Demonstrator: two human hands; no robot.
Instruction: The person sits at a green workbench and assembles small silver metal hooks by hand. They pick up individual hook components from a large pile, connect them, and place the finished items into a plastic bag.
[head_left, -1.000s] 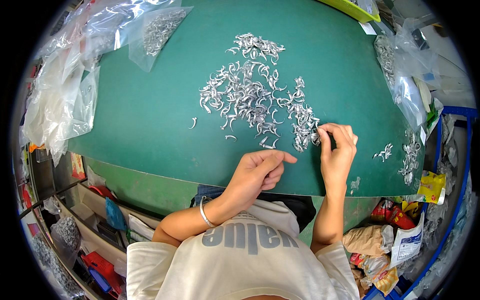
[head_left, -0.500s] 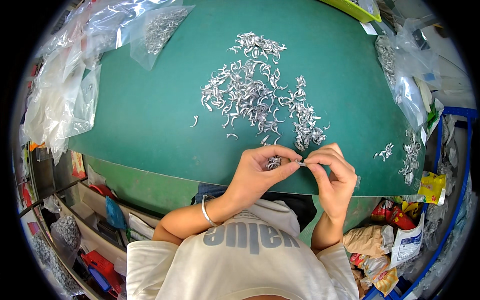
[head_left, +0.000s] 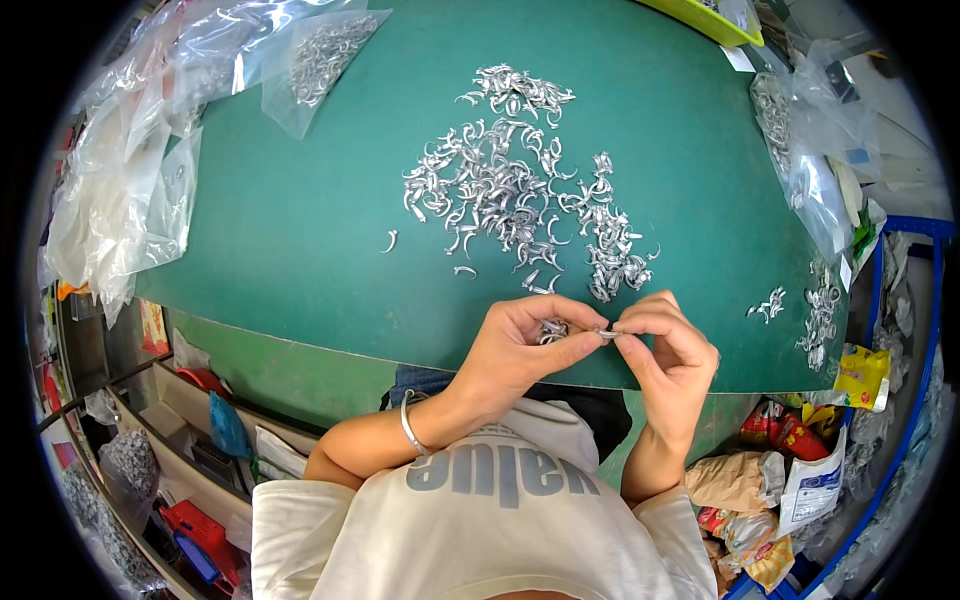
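Note:
Between both hands, at the near side of the green table, is a small curved silver metal piece [head_left: 608,334]. The thumb and forefinger of my left hand [head_left: 525,345] pinch one end, while several more such pieces [head_left: 552,331] sit in its palm. My right hand [head_left: 665,350] grips the other end with thumb and forefinger. Just beyond the fingers spreads a loose pile of curved silver metal pieces [head_left: 490,185], with a narrower heap [head_left: 612,240] at its right. A smaller heap [head_left: 515,90] lies farther back, and two stray pieces lie to the left.
Clear plastic bags [head_left: 130,200] cover the table's left edge, one bag [head_left: 325,60] holding metal pieces. More bags [head_left: 815,190] and a small heap [head_left: 820,315] lie at the right. A yellow-green basket [head_left: 715,18] stands at the far right. Blue shelving [head_left: 925,225] flanks the table.
The hands have shifted very slightly to the right and nearer to me, still pinching between them. The piles on the table look the same.

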